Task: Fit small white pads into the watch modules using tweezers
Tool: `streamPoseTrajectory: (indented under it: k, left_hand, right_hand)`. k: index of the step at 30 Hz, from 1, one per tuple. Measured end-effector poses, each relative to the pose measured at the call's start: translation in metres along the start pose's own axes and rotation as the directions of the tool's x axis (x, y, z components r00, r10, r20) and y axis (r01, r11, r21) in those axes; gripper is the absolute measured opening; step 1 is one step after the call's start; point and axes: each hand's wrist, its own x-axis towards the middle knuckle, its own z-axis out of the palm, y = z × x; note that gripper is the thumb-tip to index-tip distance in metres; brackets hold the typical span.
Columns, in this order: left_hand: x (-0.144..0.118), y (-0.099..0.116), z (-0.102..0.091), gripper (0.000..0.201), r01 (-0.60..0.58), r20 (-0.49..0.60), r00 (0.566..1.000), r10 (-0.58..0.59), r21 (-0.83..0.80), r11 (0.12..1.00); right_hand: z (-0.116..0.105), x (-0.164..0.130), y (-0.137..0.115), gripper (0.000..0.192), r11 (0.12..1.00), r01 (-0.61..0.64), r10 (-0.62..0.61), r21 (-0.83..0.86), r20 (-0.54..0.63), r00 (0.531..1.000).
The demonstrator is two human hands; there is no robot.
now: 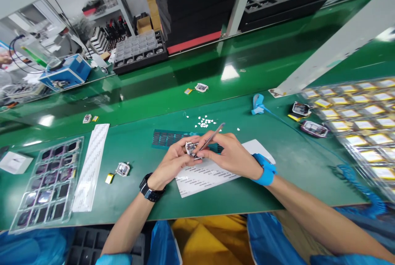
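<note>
In the middle of the head view, my left hand (pixel 176 161) grips a small white-framed device housing (pixel 190 147) with electronics showing inside. My right hand (pixel 226 156) pinches a pair of metal tweezers (pixel 212 136), their tip down at the housing's lower edge. What the tip touches is too small to make out. Under both hands lies a printed white sheet (pixel 197 179). A teal strip with rows of dark pieces (pixel 168 137) sits just behind my left hand, partly covered by my fingers. Small white bits (pixel 205 122) are scattered beyond the hands.
Clear trays hold battery-like packs (pixel 350 113) at right and dark screens (pixel 49 178) at left. Housings with yellow packs lie at left (pixel 122 169), on the green ledge (pixel 201 87) and at right (pixel 314 129). A blue coiled cord (pixel 348 174) runs along the right. A white post (pixel 333 47) slants behind.
</note>
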Motion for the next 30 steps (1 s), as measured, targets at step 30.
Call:
streamPoseTrajectory:
  k: [30]
  left_hand:
    - [-0.0061, 0.0046, 0.0029, 0.054, -0.045, -0.035, 0.998, 0.043, -0.047, 0.998]
  right_hand:
    - [-0.0087, -0.0040, 0.0007, 0.008, 0.992, 0.084, -0.081, 0.091, -0.036, 0.996]
